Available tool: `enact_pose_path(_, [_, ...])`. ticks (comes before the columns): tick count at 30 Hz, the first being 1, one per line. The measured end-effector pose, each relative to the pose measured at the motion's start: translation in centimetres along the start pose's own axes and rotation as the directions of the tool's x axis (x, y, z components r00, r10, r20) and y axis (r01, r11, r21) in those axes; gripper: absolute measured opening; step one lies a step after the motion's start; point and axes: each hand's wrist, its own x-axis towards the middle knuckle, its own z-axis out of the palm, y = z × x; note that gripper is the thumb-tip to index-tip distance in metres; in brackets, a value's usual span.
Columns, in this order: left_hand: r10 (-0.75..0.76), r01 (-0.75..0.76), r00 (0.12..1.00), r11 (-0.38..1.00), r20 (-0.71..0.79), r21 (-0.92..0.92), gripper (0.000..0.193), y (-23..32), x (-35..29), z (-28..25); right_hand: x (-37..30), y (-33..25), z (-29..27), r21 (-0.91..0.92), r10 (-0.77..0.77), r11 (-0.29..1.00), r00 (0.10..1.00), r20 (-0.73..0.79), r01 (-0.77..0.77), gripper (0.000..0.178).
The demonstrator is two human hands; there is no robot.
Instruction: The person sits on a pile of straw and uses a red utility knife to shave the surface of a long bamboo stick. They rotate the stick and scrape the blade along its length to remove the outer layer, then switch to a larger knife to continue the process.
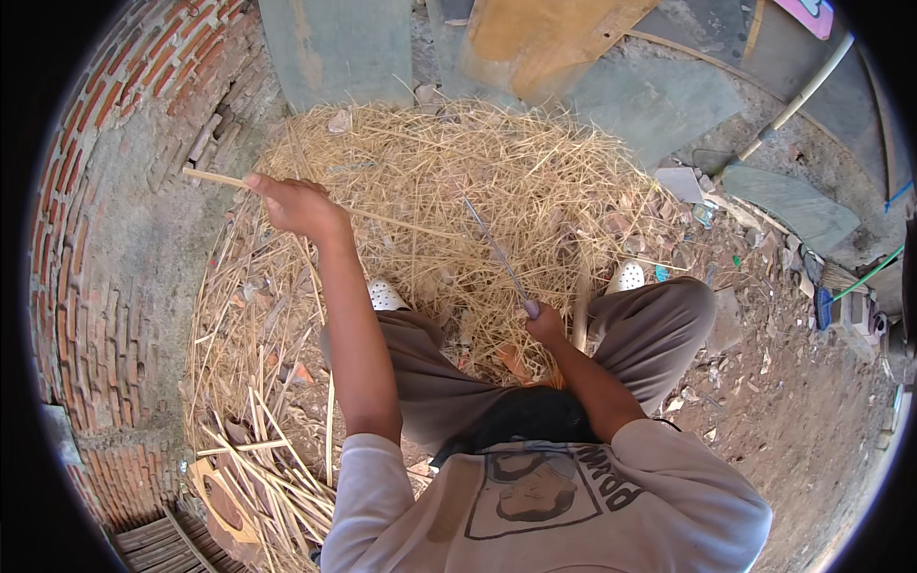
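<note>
A worn red-brick wall (86, 315) with patchy grey plaster (119, 239) rises at left, grey sheets (334, 48) and a tan board (544, 38) stand beyond, and daylight falls across the debris-strewn earthen floor (764, 411).

Wall (119, 229) left of left hand (301, 208)

Ok so I'm standing here and the brick wall (124, 286)'s off past the left hand (298, 208), loose sticks (277, 477) piled behind it. Straw heap (411, 153) spreads ahead of the right hand (545, 323), whose knife (499, 254) points forward-left over it. Boards (334, 57) beyond that, brush (823, 310) well right of that hand.
</note>
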Motion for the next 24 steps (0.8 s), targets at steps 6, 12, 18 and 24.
enact_pose_path(6, [-0.051, 0.055, 0.992, 0.998, -0.116, 0.031, 0.061, -0.9, 1.3, 0.2, 1.5, 4.1, 1.3, 0.032, 0.201, 0.978, 0.968, 0.150, -0.208, 0.041])
enact_pose_path(12, [-0.031, 0.034, 0.996, 0.999, -0.081, 0.034, 0.061, -1.3, 1.6, -0.7, 1.2, 1.5, 0.0, 0.157, 0.041, 0.987, 0.999, 0.035, -0.046, 0.039])
enact_pose_path(18, [-0.050, 0.051, 0.997, 0.998, -0.055, 0.031, 0.061, -0.9, 1.1, -0.8, 0.0, -1.6, -1.1, 0.201, -0.116, 0.971, 0.989, -0.089, 0.132, 0.034])
enact_pose_path(24, [-0.080, 0.077, 0.992, 0.996, -0.095, -0.034, 0.061, 1.6, 1.7, -2.2, -0.9, -1.0, -1.8, 0.190, 0.181, 0.958, 0.968, 0.175, -0.214, 0.034])
